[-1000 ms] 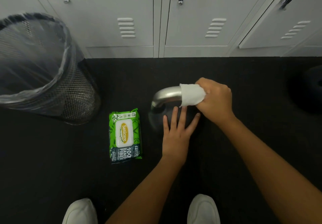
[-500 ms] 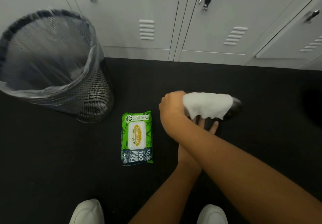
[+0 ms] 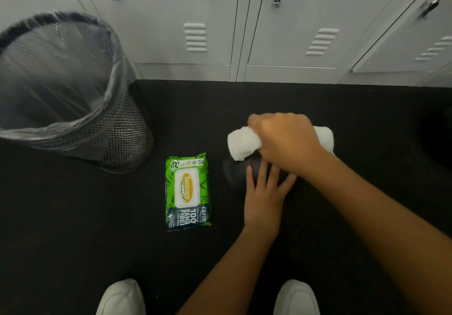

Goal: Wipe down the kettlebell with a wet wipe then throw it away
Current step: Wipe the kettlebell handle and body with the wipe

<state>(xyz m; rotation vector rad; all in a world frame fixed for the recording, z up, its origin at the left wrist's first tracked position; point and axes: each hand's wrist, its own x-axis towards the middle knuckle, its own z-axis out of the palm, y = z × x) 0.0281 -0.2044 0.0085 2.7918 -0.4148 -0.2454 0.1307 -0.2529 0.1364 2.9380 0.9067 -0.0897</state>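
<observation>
A dark kettlebell sits on the black floor, mostly hidden under my hands. Its handle is covered by a white wet wipe spread across it. My right hand presses on the wipe and grips it around the handle. Just below, my left hand lies flat with fingers spread on the kettlebell's body. A black mesh waste bin lined with a clear bag stands at the left.
A green pack of wipes lies on the floor left of the kettlebell. Grey lockers line the far wall. My white shoes show at the bottom edge. A dark round object sits at the right edge.
My right hand slid the wipe along the handle from right to left and then back toward the middle. The left hand stayed flat on the kettlebell's body.
</observation>
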